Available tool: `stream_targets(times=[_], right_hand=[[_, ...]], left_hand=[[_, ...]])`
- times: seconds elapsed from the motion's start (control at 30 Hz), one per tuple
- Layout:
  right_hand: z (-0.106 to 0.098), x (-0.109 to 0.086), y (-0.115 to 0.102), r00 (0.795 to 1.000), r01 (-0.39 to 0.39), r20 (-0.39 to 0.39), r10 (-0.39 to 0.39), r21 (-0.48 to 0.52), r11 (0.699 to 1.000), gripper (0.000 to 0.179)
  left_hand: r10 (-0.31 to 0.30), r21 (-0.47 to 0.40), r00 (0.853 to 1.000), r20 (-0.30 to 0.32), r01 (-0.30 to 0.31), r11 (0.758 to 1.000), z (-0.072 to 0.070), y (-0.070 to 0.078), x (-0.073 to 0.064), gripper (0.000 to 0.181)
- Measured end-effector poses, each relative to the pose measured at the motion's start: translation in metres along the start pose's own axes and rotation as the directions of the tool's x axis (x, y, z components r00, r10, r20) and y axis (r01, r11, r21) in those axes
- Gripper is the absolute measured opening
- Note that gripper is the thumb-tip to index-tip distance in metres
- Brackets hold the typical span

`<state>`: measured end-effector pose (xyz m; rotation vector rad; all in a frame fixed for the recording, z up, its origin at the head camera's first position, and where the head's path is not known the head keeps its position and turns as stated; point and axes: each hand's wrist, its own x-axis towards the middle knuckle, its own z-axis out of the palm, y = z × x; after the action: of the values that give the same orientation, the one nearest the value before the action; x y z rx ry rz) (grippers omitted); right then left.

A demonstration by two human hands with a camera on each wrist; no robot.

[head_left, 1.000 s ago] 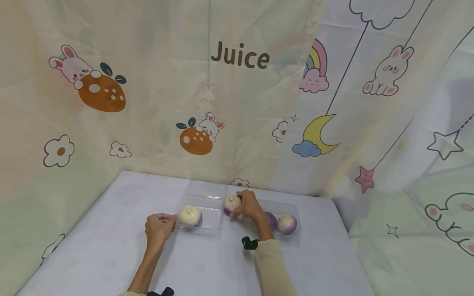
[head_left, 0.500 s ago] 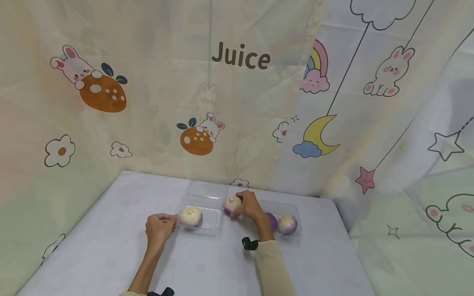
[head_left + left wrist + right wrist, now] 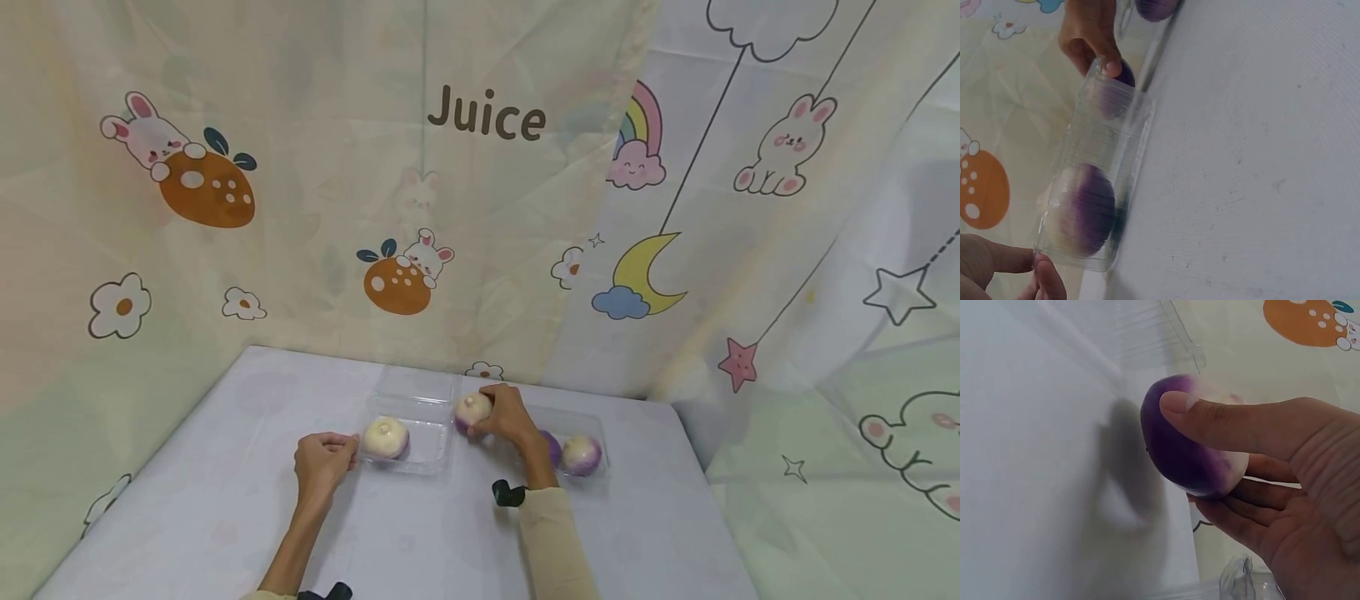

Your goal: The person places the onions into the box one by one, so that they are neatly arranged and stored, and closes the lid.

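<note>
My right hand grips a purple-and-white turnip, thumb on its purple side and fingers curled beneath. In the right wrist view its shadow falls on the tabletop beside it. The turnip is between two clear plastic containers, near the right edge of the left one. At that left container, my left hand pinches the left rim between thumb and fingers, as the left wrist view shows. One turnip sits inside at its left end. The container's lid lies opened backward.
To the right stands a second clear container holding a pale turnip and a purple one, the latter partly hidden by my right wrist. A white table carries everything. Printed curtains hang behind its back edge.
My right hand and the held turnip have shifted very slightly to the right. The left hand and both containers have stayed put.
</note>
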<state>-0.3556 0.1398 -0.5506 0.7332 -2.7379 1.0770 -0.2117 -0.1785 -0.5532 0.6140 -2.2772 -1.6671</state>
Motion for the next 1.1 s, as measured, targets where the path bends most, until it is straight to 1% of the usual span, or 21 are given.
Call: stream_targets(times=[0.07,0.13,0.2,0.27,0.37,0.47,0.57,0.67,0.83,1.0,1.1], right_hand=[[0.002,0.000,0.007,1.000,0.021,-0.019,-0.021,0.000,1.000,0.080],[0.000,-0.001,0.007,0.999,0.035,-0.030,-0.036,-0.015,0.999,0.077],[-0.005,-0.003,0.001,0.999,0.029,-0.036,-0.029,0.006,1.000,0.077],[-0.009,-0.005,-0.006,0.999,0.017,-0.036,-0.017,0.004,1.000,0.077],[-0.017,-0.007,-0.018,0.999,-0.021,-0.033,0.022,0.048,0.999,0.081],[-0.020,-0.007,-0.022,0.999,-0.032,-0.031,0.035,0.094,0.995,0.081],[-0.021,-0.006,-0.022,0.998,-0.046,-0.038,0.052,0.139,0.989,0.081],[-0.023,-0.007,-0.023,0.997,-0.058,-0.048,0.066,0.160,0.985,0.081],[-0.023,-0.009,-0.023,0.997,-0.049,-0.056,0.061,0.182,0.982,0.080],[-0.023,-0.010,-0.022,0.995,-0.062,-0.057,0.077,0.217,0.974,0.077],[-0.022,-0.010,-0.022,0.996,-0.052,-0.060,0.068,0.239,0.970,0.076]], left_hand=[[-0.003,0.006,1.000,-0.003,0.003,1.000,0.000,0.000,0.000,0.023],[-0.001,0.004,1.000,-0.001,0.001,1.000,0.000,0.000,0.000,0.023],[0.000,0.001,1.000,0.003,0.000,1.000,0.000,0.000,0.000,0.024],[-0.001,0.001,1.000,0.008,0.001,1.000,-0.001,-0.001,0.000,0.024],[-0.005,0.004,1.000,0.010,0.005,1.000,-0.001,-0.001,0.000,0.024],[-0.005,0.005,1.000,0.010,0.005,1.000,-0.001,-0.001,0.000,0.024],[-0.001,0.001,1.000,0.015,0.001,1.000,0.000,0.000,0.000,0.024],[-0.004,0.007,1.000,0.009,0.004,1.000,0.000,0.000,0.000,0.024],[-0.004,0.015,1.000,0.003,0.004,1.000,0.001,0.001,0.000,0.024],[0.001,0.012,1.000,0.008,-0.001,1.000,0.000,0.001,0.000,0.024],[0.002,0.009,1.000,0.011,-0.002,1.000,0.000,0.000,0.000,0.024]])
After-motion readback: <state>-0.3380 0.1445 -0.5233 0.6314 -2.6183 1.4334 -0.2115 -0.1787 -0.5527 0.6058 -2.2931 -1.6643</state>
